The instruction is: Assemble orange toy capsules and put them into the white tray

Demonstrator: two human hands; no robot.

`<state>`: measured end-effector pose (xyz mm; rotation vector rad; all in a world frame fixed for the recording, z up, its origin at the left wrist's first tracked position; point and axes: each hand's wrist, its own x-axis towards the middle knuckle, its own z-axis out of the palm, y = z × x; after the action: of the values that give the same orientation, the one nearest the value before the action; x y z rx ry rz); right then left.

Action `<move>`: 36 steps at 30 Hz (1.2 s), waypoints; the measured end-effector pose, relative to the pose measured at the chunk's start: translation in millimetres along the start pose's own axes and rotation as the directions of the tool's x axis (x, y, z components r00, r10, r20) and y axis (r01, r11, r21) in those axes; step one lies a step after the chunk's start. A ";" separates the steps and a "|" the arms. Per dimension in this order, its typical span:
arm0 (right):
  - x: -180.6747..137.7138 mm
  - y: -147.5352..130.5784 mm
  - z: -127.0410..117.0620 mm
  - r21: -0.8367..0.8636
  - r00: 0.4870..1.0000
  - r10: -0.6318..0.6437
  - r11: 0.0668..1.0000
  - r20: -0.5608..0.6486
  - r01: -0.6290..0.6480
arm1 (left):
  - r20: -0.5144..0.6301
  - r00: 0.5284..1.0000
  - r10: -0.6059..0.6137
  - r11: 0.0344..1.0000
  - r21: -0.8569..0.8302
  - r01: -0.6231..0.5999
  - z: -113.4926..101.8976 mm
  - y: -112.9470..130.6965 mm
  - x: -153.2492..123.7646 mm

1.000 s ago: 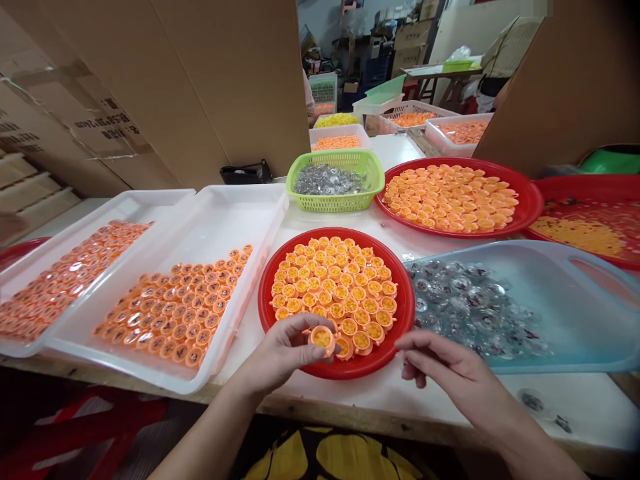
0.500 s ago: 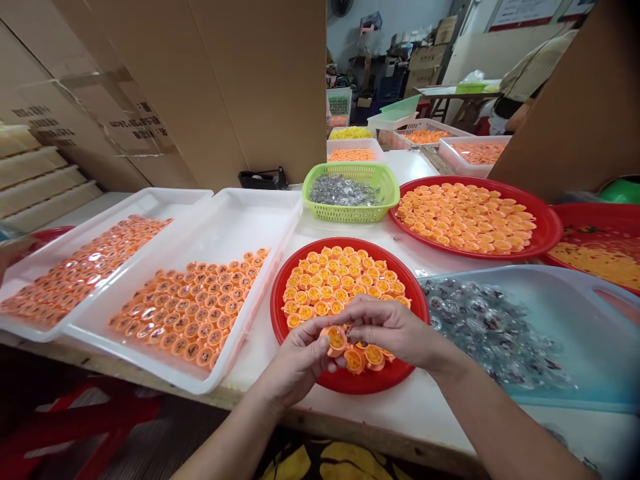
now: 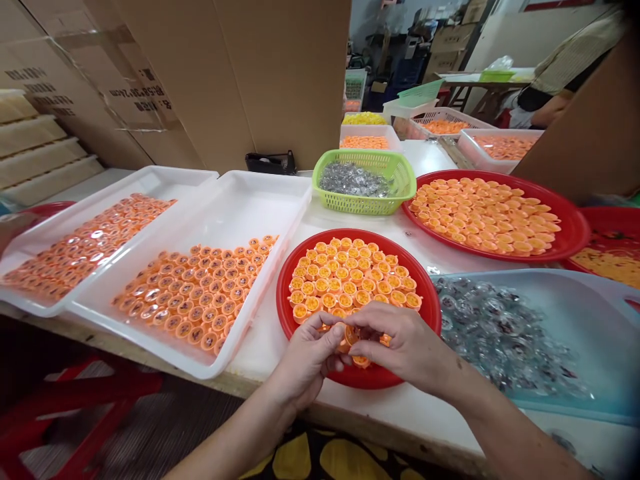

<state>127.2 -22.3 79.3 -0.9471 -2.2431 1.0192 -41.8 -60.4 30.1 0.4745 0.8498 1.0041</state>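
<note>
In front of me, over the near side of a red round tray (image 3: 434, 313), both hands meet at one small round orange plastic piece (image 3: 348, 339). My left hand (image 3: 306, 357) is closed on it with thumb and fingers. The fingers of my right hand (image 3: 407, 343) pinch its right side and hide part of it. Whether a small clear part is also between those fingers, I cannot tell. Similar orange pieces with yellowish insides (image 3: 345, 273) stand close together in the tray beneath. Clear round parts with dark marks (image 3: 505, 333) lie heaped in a light-blue tray (image 3: 575, 320) at the right.
Two white trays (image 3: 235, 200) at the left hold orange pieces with printed clear tops. A green basket (image 3: 367, 203) with clear parts stands behind. Another red tray (image 3: 575, 230) of orange pieces is at the back right. Cardboard panels (image 3: 280, 73) border the table; a person (image 3: 575, 60) sits beyond.
The right fingers have moved onto the orange piece; the small dark-marked part seen at their tips before is now hidden. My view has shifted slightly.
</note>
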 end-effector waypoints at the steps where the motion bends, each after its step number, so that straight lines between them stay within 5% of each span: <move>1: -0.8 -0.9 0.7 -0.025 1.000 -0.026 0.999 -0.013 0.026 | 0.002 1.000 -0.005 1.000 -0.004 0.005 0.1 -0.2 -0.3; 8: -4.0 -0.6 -1.4 0.003 0.996 -0.082 0.997 -0.022 0.082 | 0.107 0.993 -0.056 0.994 -0.084 0.065 -6.2 1.6 -4.1; 28: -14.4 -11.9 0.6 -0.153 0.988 -0.155 0.977 -0.017 0.150 | 0.117 0.991 -0.070 0.997 -0.037 0.075 0.3 2.8 -8.2; 36: -14.2 -3.2 24.6 -0.306 0.962 -0.216 0.939 -0.167 0.158 | 0.113 0.990 0.088 0.959 0.258 -0.115 7.1 8.2 -5.4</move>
<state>118.4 -45.5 65.0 -0.8856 -2.2973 0.4951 -42.0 -61.0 42.2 0.7973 0.8800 0.9562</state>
